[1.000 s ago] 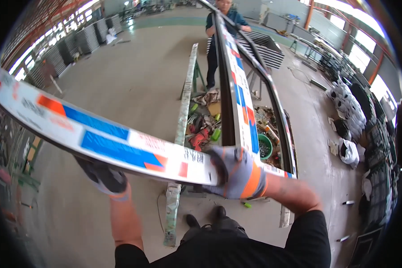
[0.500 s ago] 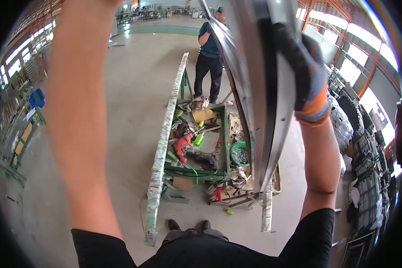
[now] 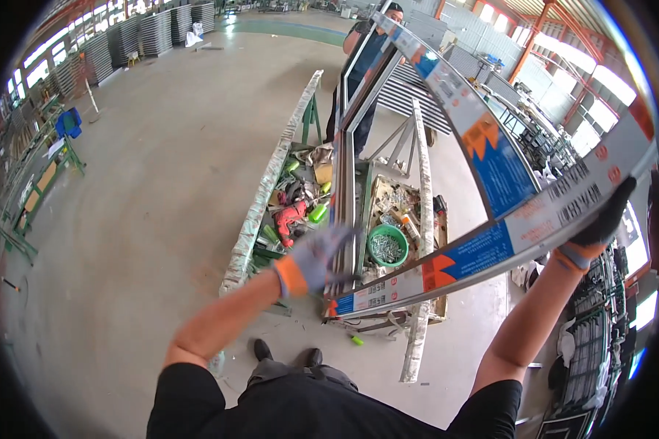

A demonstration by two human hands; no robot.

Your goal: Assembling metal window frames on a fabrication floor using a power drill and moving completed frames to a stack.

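A large metal window frame (image 3: 490, 245), covered in white, blue and orange protective film, stands tilted in front of me. My right hand (image 3: 604, 216), in a grey and orange glove with dark fingers, is closed on its raised right edge. Close to the lower left corner of the frame is my left hand (image 3: 318, 256), gloved in the same way and blurred by motion. Its fingers look apart, and whether they touch the metal I cannot tell. At the far side another person (image 3: 359, 69) stands behind the frame, partly hidden by it.
Two wrapped rails, one on the left (image 3: 278, 172) and one on the right (image 3: 423, 183), flank a tool tray. In it lie a red power tool (image 3: 289, 219) and a green bowl of screws (image 3: 388, 245). Stacked frames (image 3: 589, 351) line the right side.
The frame has swung from nearly edge-on to showing its filmed face, its lower edge now slanting across the right. My left hand has come down from above to the frame's lower left corner.
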